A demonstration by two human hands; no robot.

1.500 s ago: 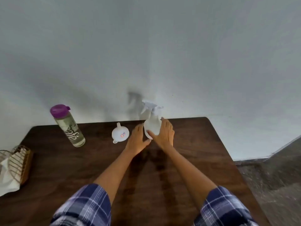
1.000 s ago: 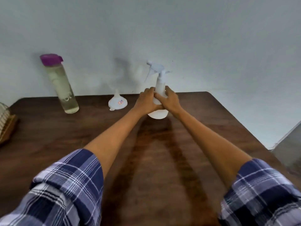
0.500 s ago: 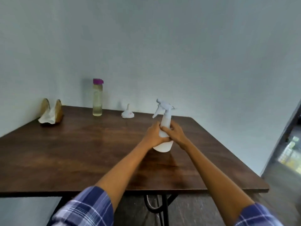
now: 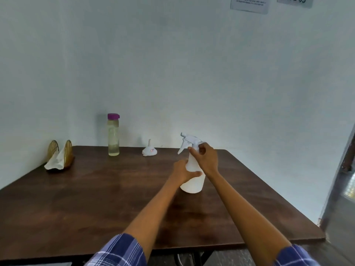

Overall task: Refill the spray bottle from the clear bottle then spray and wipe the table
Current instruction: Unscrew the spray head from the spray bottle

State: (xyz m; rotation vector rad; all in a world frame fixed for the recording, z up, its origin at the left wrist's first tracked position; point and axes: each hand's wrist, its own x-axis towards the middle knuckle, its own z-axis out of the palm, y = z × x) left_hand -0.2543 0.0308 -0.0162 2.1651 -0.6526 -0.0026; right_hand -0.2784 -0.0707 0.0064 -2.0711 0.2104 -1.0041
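A pale, bare wall closes off the far side of the dark wooden counter (image 4: 80,192) in front of me, with two paper notices pinned high up near the top right. The spray bottle (image 4: 193,179) stands upright on the counter, toward the right and a little nearer me than the other things. My left hand (image 4: 183,172) is wrapped round its white body, thumb across the front, holding it steady. My right hand (image 4: 206,158) is curled round the neck just under the trigger head (image 4: 189,140), fingers pinching the collar.

I judge this to be the opening step of the refill: getting the spray head off. No liquid has been moved yet, as far as I can tell, since the clear bottle (image 4: 113,135) has its purple cap (image 4: 113,116) on and stands well apart, back by the wall on the left, with pale liquid up to near the top. The small white funnel (image 4: 149,151) lies mouth-down between the two bottles, near the back edge. Farther left, a napkin holder (image 4: 60,152) with white napkins (image 4: 54,162) sits near the corner; those look like what I would wipe with later.

The next move calls for a firm twist of the collar with my right hand while my left keeps the body from turning or tipping, then lifting the head straight up so the dip tube comes clear. After that the funnel belongs in the open neck.
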